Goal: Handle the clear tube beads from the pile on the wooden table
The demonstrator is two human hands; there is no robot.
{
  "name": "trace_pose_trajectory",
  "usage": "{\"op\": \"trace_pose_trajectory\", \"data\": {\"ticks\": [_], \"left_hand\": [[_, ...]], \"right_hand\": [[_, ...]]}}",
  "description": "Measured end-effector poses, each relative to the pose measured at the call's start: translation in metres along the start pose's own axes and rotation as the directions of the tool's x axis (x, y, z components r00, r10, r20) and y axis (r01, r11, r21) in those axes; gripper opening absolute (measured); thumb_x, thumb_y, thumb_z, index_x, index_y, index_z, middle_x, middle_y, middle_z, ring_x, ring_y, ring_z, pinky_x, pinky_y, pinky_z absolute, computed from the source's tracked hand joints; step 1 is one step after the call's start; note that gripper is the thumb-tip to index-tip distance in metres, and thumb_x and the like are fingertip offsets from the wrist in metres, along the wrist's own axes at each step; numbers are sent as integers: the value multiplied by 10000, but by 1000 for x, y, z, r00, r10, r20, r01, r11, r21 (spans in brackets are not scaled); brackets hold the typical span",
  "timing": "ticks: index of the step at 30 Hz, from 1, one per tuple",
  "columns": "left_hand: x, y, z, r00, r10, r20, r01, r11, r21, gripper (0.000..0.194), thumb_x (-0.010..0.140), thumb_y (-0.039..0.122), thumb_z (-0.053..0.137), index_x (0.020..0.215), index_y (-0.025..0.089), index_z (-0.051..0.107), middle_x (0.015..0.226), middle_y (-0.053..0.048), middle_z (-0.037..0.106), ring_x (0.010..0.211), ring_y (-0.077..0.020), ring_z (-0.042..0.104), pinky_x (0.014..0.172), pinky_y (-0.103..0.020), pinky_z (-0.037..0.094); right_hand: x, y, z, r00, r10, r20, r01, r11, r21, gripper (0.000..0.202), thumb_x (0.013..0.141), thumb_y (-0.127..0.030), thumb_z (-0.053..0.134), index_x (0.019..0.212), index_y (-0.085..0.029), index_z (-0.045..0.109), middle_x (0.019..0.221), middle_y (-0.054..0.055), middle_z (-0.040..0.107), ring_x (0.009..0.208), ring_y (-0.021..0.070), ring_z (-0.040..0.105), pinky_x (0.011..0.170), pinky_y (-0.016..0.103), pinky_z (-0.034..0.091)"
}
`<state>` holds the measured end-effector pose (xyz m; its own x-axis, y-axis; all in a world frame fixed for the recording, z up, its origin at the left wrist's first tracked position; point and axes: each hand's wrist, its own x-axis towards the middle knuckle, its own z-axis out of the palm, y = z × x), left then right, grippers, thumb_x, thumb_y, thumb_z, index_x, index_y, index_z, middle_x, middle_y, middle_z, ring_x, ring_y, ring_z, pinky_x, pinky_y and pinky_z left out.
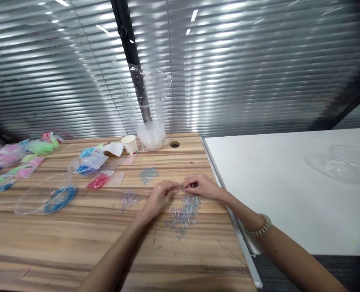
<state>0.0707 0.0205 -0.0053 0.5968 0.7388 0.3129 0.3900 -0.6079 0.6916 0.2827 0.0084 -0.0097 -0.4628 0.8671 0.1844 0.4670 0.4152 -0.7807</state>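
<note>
Beside the largest translucent pile [186, 211], 2 hands [161, 196] [202, 185] in narrow pinches, contents indistinct.

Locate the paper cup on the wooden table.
In the head view, the paper cup stands near the far edge of the wooden table, just left of the clear plastic bag.

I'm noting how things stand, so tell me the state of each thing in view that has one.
Left hand: fingertips pinched, contents unclear
Right hand: fingertips pinched, contents unclear
Near clear pile: loose, scattered
Bracelet: worn on right forearm
Grey pile: loose, spread out
Purple pile: loose, spread out
Red packet: lying flat
Paper cup: upright
Tall clear bag: standing, white contents at bottom
Window blinds: lowered
Round container: closure unclear
</note>
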Motion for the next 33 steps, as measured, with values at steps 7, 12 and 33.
{"op": "trace_pose_trajectory", "data": {"ticks": [7,12,33], "left_hand": [[0,-4,-3,997,-50,-65,49,999,-13,163,818,111,556,892,143,697,877,-75,710,805,-189,652,768,-309,513],[-2,-8,-9,990,-140,-3,139,984,-110,176,795,141,577,929,130,690,921,-89,699,832,-196,655,779,-329,529],[-3,4,5,990,-144,-6,144,990,-14,194,767,170,658,955,150,702,731,-29,627,649,-138,558,616,-227,445]], "right_hand": [[1,-1,-1,1000,12,-25,-12,1000,12,163,823,-324,609,816,-196,709,789,20,675,681,137,574,638,243,417],[0,-3,-9,998,-7,66,1,995,97,116,784,-269,629,804,-183,705,815,24,674,739,146,582,654,239,430],[0,-1,-17,994,4,113,-13,997,82,176,789,-321,639,838,-168,710,802,29,649,716,140,562,637,235,420]]}}
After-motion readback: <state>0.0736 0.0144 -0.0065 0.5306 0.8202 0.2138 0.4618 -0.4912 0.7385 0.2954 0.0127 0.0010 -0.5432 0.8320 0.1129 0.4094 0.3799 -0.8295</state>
